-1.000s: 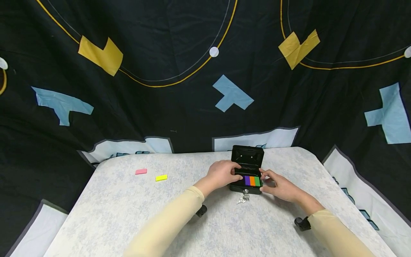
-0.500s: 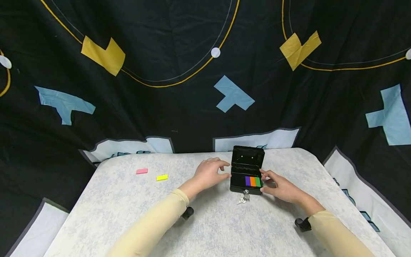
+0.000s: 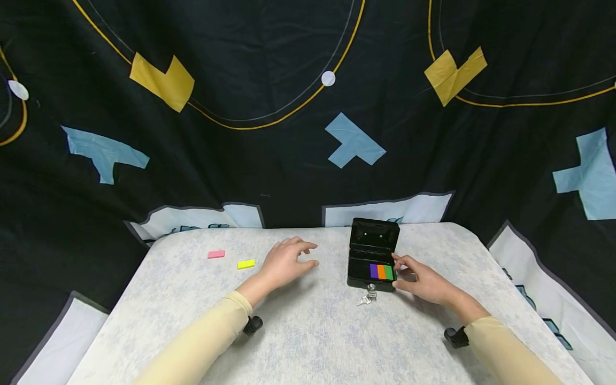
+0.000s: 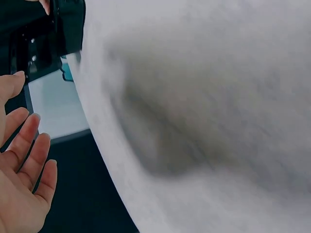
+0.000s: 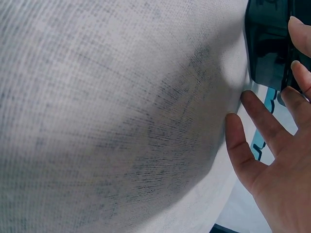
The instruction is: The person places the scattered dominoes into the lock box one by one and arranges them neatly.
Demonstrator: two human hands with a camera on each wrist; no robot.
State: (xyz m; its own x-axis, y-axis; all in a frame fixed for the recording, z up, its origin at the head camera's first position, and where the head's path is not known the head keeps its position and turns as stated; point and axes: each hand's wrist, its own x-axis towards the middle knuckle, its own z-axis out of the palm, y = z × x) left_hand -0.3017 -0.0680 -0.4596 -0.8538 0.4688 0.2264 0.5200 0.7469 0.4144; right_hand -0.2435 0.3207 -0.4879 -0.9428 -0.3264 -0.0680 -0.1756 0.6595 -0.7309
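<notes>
A small black cash box (image 3: 357,280) stands on the table with its lid (image 3: 375,233) raised. Purple, orange and green blocks (image 3: 381,271) lie side by side in its right part. My right hand (image 3: 425,282) touches the box's right side with thumb and index finger, the other fingers loosely extended in the right wrist view. My left hand (image 3: 283,263) holds nothing; its fingers are relaxed above the table, between the box and a yellow block (image 3: 246,264). Farther left lies a pink block (image 3: 216,254).
Keys (image 3: 366,300) hang from the lock at the box's front, reaching the tabletop. The pale patterned table (image 3: 308,331) ends just behind the box, where a dark curtain (image 3: 269,176) hangs.
My left hand has left the box's inside and moved left toward the yellow block, with nothing in it. My right hand has stayed at the box's right side.
</notes>
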